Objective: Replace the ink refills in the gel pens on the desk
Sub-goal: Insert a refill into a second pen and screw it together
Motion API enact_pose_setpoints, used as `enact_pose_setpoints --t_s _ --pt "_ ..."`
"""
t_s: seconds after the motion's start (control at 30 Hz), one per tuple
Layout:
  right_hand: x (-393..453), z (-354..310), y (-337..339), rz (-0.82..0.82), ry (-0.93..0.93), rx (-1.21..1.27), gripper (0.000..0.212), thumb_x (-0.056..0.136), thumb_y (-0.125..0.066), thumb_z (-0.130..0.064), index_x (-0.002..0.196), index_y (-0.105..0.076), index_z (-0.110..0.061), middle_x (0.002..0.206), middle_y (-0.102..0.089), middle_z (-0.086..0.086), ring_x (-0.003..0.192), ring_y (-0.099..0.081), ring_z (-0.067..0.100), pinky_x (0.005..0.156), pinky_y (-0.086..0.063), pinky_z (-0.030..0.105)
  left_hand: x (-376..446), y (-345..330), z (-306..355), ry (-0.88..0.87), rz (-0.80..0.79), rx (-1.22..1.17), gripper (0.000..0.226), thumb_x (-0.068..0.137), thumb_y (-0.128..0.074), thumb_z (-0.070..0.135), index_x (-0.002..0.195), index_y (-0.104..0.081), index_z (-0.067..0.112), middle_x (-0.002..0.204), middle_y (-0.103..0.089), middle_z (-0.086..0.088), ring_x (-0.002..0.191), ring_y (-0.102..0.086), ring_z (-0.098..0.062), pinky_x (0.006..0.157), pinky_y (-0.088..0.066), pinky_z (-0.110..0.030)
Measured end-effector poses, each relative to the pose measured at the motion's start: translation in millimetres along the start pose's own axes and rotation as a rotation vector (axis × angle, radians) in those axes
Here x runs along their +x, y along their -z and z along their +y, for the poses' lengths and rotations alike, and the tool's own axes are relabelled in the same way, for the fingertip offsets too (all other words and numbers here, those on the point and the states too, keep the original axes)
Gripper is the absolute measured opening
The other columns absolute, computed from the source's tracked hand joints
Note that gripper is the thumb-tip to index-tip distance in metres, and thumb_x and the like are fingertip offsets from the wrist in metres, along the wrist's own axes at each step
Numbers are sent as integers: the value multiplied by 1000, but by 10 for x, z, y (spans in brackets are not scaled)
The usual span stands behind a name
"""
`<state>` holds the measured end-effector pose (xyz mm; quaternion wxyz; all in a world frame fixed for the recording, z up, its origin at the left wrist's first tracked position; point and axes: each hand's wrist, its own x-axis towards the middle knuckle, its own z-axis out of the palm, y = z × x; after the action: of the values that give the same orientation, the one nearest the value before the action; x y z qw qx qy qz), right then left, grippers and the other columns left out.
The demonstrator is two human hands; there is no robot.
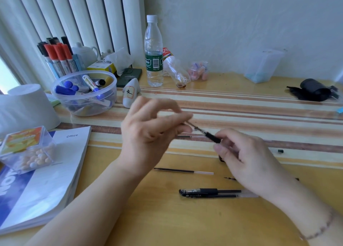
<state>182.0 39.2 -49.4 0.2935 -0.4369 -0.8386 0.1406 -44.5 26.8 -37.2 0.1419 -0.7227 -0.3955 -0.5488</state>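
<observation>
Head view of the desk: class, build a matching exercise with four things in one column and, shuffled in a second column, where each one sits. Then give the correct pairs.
Things
1. water bottle
2. blue markers
3. loose refill
4. candy box

Places
A. resting on the white Office book
B. lying flat on the desk, between the two hands
C. standing upright at the back by the wall
D. inside the clear round tub

Pairs: 1-C, 2-D, 3-B, 4-A
</observation>
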Motion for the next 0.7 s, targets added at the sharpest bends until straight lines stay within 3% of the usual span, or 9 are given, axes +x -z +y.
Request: enact_pose_setpoints --t_s 0.1,0.3,0.5,0.7 --pt "12 25 43 94 -31 191 19 92 -46 -39 102 -59 -27 72 -62 -6 63 -59 16 58 -52 42 -3 20 -13 122 29 -69 21 79 -75 29 98 -72 22 85 -69 6 74 -57 -24 72 -44 -25" --pt "-1 -23 46 136 96 135 19 95 -54 -28 108 -64 -19 84 -61 -13 77 -57 12 63 -45 22 -54 -57 -54 281 -157 -160 28 73 -75 42 87 -79 18 73 -70 15 65 -53 0 59 -45 -20" --pt "1 21 33 93 149 66 25 92 -52 -38 109 -64 -24 88 -61 -12 67 -60 17 57 -50 39 -57 -71 -21 216 -202 -161 30 71 -74 45 84 -79 18 71 -66 18 65 -53 -2 60 -42 -17" --pt "2 17 51 88 185 21 23 93 -52 -38 109 -64 -27 89 -60 -14 61 -60 19 51 -49 41 -68 -97 -11 186 -262 -180 27 73 -76 42 83 -79 17 74 -71 14 68 -59 -8 62 -48 -24"
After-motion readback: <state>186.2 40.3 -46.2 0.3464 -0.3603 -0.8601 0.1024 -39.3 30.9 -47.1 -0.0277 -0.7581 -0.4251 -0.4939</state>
